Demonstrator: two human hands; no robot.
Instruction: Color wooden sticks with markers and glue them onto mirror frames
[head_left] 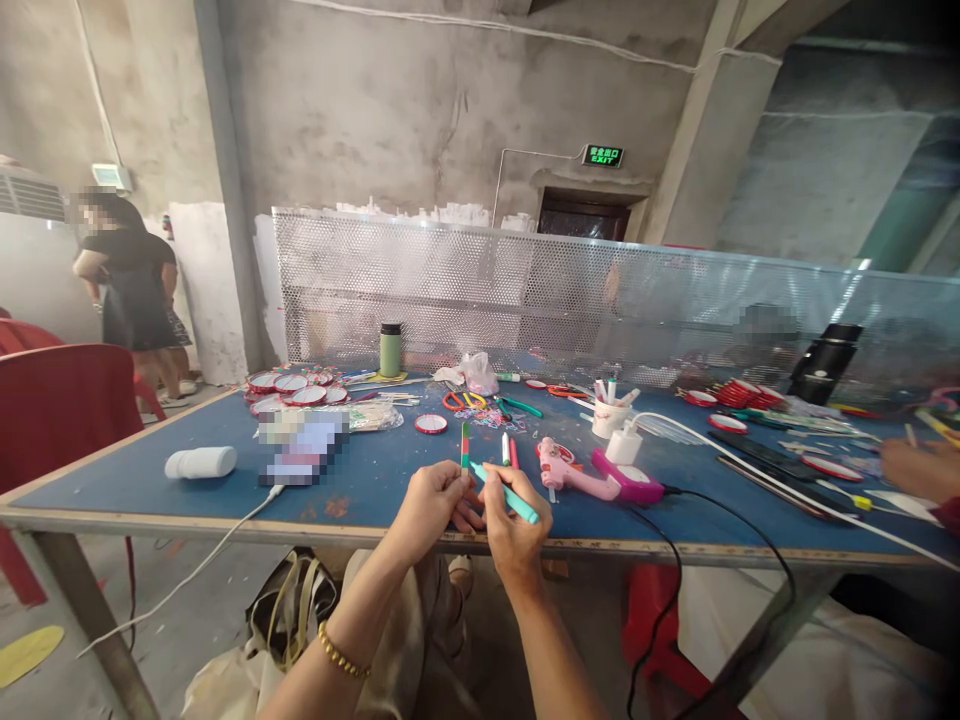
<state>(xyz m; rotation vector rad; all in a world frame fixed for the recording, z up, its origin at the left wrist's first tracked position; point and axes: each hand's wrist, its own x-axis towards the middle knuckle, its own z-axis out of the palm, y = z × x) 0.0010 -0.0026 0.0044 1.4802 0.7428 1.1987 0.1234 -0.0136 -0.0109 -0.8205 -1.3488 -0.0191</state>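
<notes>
Between the fingertips of my left hand point(429, 508) a thin flat stick point(465, 442) stands upright, coloured in green and red bands. My right hand point(519, 525) grips a turquoise marker pen point(517, 500) like a writing tool, its tip pointing at the stick's lower part. Whether tip and stick touch is too small to tell. Both hands are at the table's front edge, close together. Just beyond them lie two more markers, one of them a red marker point(514, 454). A pink glue gun point(581, 478) lies to the right of my right hand.
The blue table point(150, 490) carries a white bottle point(201, 462), a phone point(304, 450), red-rimmed discs point(307, 396), a green tumbler point(390, 352), pliers and a pen cup point(609, 418). A white cable point(750, 455) crosses the right side, near another person's hand point(919, 465). A perforated metal screen point(450, 270) borders the back.
</notes>
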